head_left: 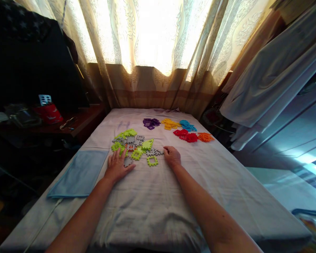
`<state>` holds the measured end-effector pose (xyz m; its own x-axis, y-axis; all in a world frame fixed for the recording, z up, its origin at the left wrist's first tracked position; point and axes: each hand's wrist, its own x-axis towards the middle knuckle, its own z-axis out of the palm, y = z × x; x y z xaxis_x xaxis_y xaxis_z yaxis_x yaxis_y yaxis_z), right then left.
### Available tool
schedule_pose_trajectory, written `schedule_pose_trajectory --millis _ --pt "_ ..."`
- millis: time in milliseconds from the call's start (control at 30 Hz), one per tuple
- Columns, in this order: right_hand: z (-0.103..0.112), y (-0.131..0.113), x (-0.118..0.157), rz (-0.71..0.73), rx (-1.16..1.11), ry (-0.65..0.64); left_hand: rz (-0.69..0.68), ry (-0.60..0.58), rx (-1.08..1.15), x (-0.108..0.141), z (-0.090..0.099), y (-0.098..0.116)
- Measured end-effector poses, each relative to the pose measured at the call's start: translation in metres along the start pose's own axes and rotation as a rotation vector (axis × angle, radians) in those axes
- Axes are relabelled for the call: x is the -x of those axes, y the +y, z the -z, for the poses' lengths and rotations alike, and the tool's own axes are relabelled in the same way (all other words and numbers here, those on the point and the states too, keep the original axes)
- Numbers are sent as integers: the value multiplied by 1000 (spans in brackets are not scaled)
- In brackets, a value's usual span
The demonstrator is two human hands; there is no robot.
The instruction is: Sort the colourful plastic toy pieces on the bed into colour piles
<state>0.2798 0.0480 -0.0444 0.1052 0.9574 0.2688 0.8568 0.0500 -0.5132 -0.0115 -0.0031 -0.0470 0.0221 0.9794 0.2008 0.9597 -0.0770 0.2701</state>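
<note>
A mixed heap of flat toothed building pieces, lime green [147, 144] and grey [131, 140] with an orange piece [131, 147] among them, lies mid-table. My left hand [117, 165] rests on the heap's near left side, fingers spread, partly covering some green pieces and a grey piece [127, 161]. Right of the heap, my right hand [172, 156] has its fingers curled together at the tip of a grey toothed building piece [158, 152]; the fingers partly hide that contact. A square lime green frame piece [152, 161] lies just in front of the grey ones.
Sorted piles of purple [151, 123], yellow [170, 123], blue [188, 125], red [185, 136] and orange [205, 137] pieces lie farther back. A folded light blue cloth [79, 174] is at left, with a white cord [43, 225] running from it. Curtains [152, 84] hang behind the table.
</note>
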Motion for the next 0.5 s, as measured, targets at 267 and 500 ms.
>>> schedule_pose_trajectory --millis 267,500 --pt "2 -6 22 190 -100 53 -67 16 14 -10 -2 9" --pt "7 -15 39 494 8 -54 -185 218 154 -10 -4 -1"
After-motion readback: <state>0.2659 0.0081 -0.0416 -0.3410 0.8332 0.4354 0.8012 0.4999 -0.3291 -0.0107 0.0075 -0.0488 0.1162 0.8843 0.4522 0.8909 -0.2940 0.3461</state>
